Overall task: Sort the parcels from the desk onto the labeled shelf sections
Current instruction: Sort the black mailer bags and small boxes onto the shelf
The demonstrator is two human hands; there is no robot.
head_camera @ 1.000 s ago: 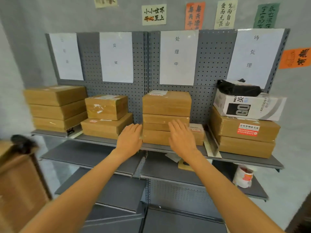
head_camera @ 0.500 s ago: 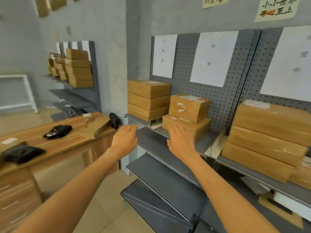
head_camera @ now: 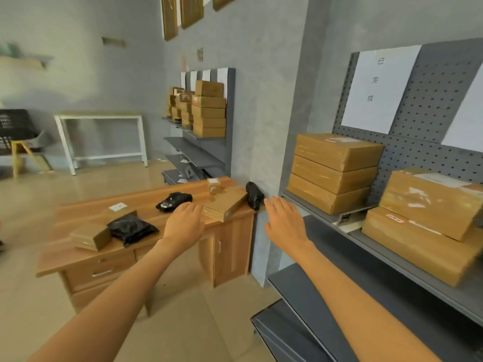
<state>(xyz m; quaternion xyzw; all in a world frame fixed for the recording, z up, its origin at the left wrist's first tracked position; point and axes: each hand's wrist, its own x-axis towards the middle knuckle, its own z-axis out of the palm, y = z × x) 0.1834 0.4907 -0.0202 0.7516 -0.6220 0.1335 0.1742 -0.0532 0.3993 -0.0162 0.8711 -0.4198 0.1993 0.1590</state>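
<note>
The wooden desk (head_camera: 78,257) stands at centre left with parcels on it: a flat cardboard box (head_camera: 226,202) at its right end, a small box (head_camera: 213,185) behind that, three black bags (head_camera: 174,201) (head_camera: 130,229) (head_camera: 254,195), and a cardboard box (head_camera: 90,237) near the left. My left hand (head_camera: 184,223) hovers open over the desk beside the flat box, holding nothing. My right hand (head_camera: 285,222) is open in the air between desk and shelf. The grey shelf (head_camera: 326,215) on the right carries stacked cardboard boxes (head_camera: 332,171) under a paper label (head_camera: 376,87).
A second grey rack (head_camera: 206,111) with stacked boxes stands against the back wall. A white table frame (head_camera: 102,137) and a black crate (head_camera: 14,126) on a stool are at far left. Lower shelf boards (head_camera: 300,288) jut out at my right. Tiled floor lies between.
My view has swung left from the labelled shelf to the desk. Both hands stay raised and open, now over the desk's right end instead of in front of the shelved boxes.
</note>
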